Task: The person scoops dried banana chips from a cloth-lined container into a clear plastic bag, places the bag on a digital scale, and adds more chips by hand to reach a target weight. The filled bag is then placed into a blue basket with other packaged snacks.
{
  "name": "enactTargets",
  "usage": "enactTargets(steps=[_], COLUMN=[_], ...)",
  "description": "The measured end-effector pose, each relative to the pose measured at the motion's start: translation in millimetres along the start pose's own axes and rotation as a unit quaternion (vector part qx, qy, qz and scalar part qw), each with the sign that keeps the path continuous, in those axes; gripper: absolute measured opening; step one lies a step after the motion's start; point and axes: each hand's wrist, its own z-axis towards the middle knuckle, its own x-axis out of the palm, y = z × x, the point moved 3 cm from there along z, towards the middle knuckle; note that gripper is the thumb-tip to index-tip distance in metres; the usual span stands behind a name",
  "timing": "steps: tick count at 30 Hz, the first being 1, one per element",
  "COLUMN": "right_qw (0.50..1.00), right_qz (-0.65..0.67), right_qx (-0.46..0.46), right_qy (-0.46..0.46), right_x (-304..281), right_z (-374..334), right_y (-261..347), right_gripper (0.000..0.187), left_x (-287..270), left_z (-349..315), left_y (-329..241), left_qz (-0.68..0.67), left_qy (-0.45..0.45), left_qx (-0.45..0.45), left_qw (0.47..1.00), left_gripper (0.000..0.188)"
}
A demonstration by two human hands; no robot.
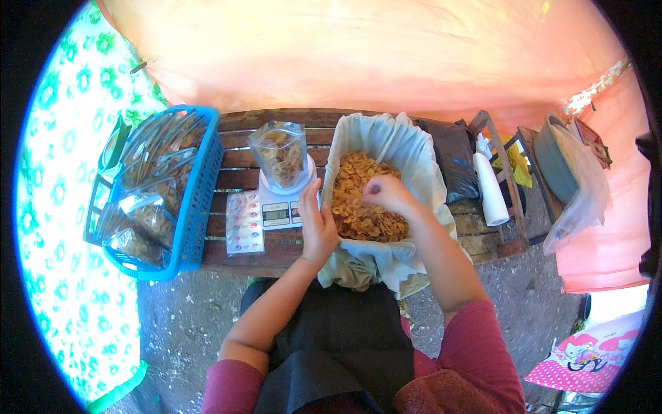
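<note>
My left hand (317, 226) lies open beside the white kitchen scale (283, 196), its fingers stretched out between the scale and the cloth-lined bin. On the scale stands a clear plastic pouch (281, 157), open at the top and partly filled with brown chips. My right hand (387, 194) is over the bin, fingers closed just above a heap of golden-brown chips (365, 217). What those fingers hold, if anything, is hidden. Pale cloth (422, 165) lines the bin and hangs over its front edge. Left of the scale's display lies a sheet of stickers (245, 224).
A blue basket (196, 200) of filled pouches stands on the slatted wooden table (238, 157) at the left. Right of the bin are a black plastic bag (448, 155), a white roll (490, 190) and a grey basin (557, 159). An orange sheet (372, 58) hangs behind.
</note>
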Motion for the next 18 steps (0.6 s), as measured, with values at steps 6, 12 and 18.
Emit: enactTargets(steps=[6, 12, 18], right_qw=[0.981, 0.997, 0.995], right_qz=[0.155, -0.016, -0.045], right_qx=[0.115, 0.08, 0.09], right_qy=[-0.038, -0.006, -0.001], right_x=[-36, 6, -8], right_z=[2, 26, 19], right_y=[-35, -41, -41], right_gripper=[0.025, 0.037, 0.03], left_x=[0, 0, 0], left_z=[-1, 0, 1], left_y=[1, 0, 0], left_qz=[0.001, 0.009, 0.011], left_qy=[0.002, 0.0, 0.0], left_qx=[0.001, 0.015, 0.027], left_qw=[1.0, 1.0, 1.0], left_gripper=[0.053, 0.054, 0.053])
